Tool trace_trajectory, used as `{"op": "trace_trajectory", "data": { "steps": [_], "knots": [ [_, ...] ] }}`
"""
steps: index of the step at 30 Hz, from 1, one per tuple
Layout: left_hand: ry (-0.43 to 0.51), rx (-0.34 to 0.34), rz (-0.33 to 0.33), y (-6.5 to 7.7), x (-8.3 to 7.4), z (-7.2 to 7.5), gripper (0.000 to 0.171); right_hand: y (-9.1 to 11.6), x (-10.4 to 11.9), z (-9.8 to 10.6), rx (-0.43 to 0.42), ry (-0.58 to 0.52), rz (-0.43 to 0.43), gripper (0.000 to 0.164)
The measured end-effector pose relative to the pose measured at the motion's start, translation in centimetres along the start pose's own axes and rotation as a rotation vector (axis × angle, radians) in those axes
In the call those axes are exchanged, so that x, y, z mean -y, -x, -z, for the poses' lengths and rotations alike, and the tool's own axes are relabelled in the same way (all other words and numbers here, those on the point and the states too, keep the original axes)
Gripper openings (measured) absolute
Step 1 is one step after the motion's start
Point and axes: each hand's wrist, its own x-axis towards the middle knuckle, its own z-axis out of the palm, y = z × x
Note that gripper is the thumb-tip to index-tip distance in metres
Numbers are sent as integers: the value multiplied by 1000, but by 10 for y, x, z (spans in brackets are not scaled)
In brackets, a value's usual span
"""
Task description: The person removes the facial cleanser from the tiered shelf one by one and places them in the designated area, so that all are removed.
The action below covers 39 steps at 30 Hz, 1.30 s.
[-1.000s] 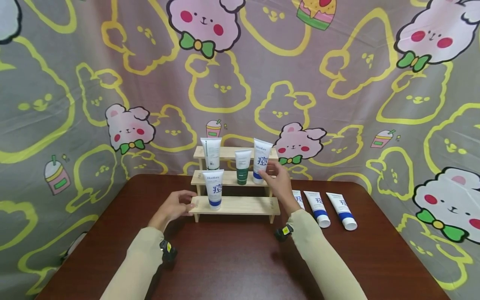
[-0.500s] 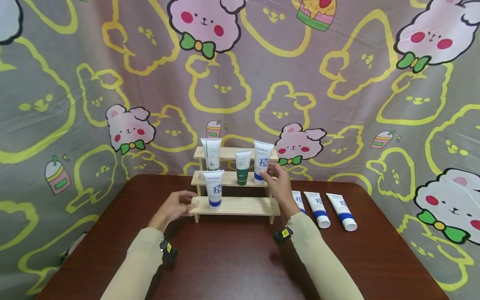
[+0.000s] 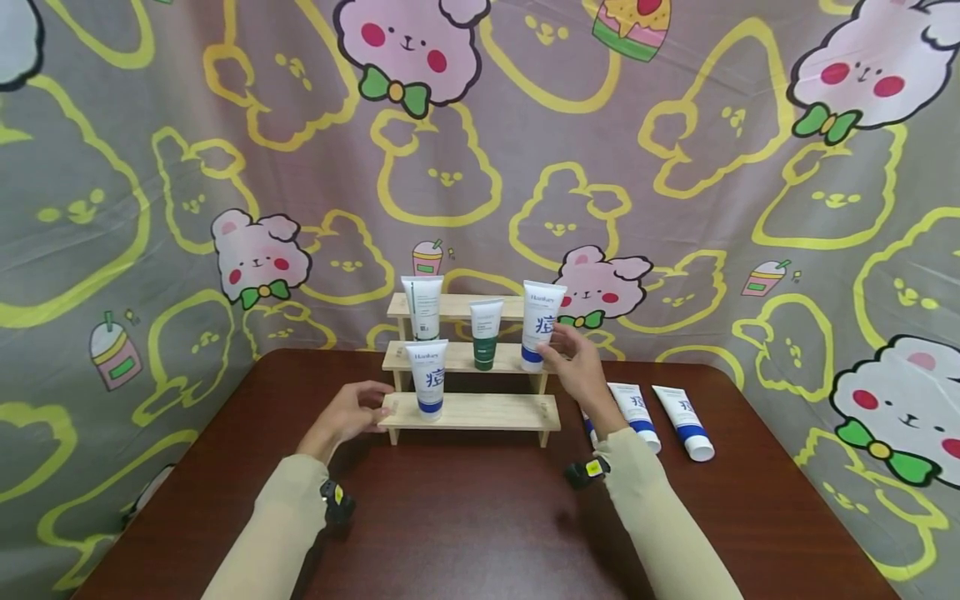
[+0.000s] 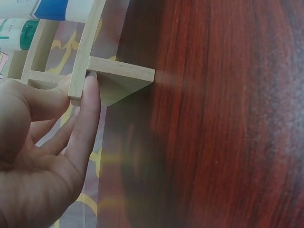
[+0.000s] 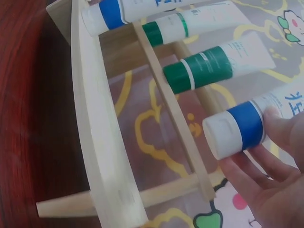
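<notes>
A three-tier wooden display stand point(image 3: 480, 408) stands on the table. My left hand point(image 3: 351, 417) pinches the left end of its lowest shelf, thumb above and a finger beneath in the left wrist view. My right hand point(image 3: 577, 367) grips a white squeeze tube with a blue band point(image 3: 542, 321), cap down, at the right end of the middle shelf; whether it touches the shelf I cannot tell. Left of it stands a green-and-white tube point(image 3: 484, 333). A white tube with green print point(image 3: 424, 307) stands farther left, and another blue-banded tube point(image 3: 429, 379) is upright on the lowest shelf.
Several more blue-banded tubes lie at the right of the table, among them one near the edge point(image 3: 684, 423) and one partly behind my right arm point(image 3: 636, 408). The dark red-brown table point(image 3: 450, 517) meets a cartoon-printed cloth point(image 3: 480, 183) at the back.
My right hand has moved the gripped tube to the right, away from the green-and-white one, and its arm now covers more of the lying tubes. The left hand stays on the stand.
</notes>
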Motion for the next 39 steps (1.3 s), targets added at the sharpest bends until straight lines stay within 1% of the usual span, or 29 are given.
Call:
{"op": "trace_trajectory", "data": {
  "steps": [3, 5, 9, 13, 16, 19, 22, 28, 32, 39],
  "knots": [
    [-7, -7, -2, -1, 0, 0, 39, 2, 1, 7, 28, 32, 15, 41],
    [-11, -9, -3, 0, 0, 0, 39, 4, 2, 12, 42, 47, 9, 41],
    [-8, -8, 0, 0, 1, -1, 38, 7, 0, 21, 60, 71, -22, 44],
    [-11, -10, -2, 2, 2, -1, 38, 8, -2, 32, 88, 62, -56, 45],
    [-16, -11, -8, 3, 2, -1, 38, 9, -1, 42, 128, 47, -83, 45],
    [-16, -7, -15, 3, 2, 0, 38, 10, 1, 54, 162, 72, -96, 46],
    [-15, -7, -21, 2, 0, 0, 38, 11, 2, 67, 191, 120, -109, 49],
    [-1, -2, -31, 2, 0, 0, 37, 13, 4, 91, 223, 169, -160, 51],
    [0, -6, -28, 0, 1, -1, 37, 14, 5, 106, 234, 191, -159, 51],
    [-5, -12, -25, 1, 0, -2, 37, 17, 1, 132, 247, 233, -189, 53]
  ]
}}
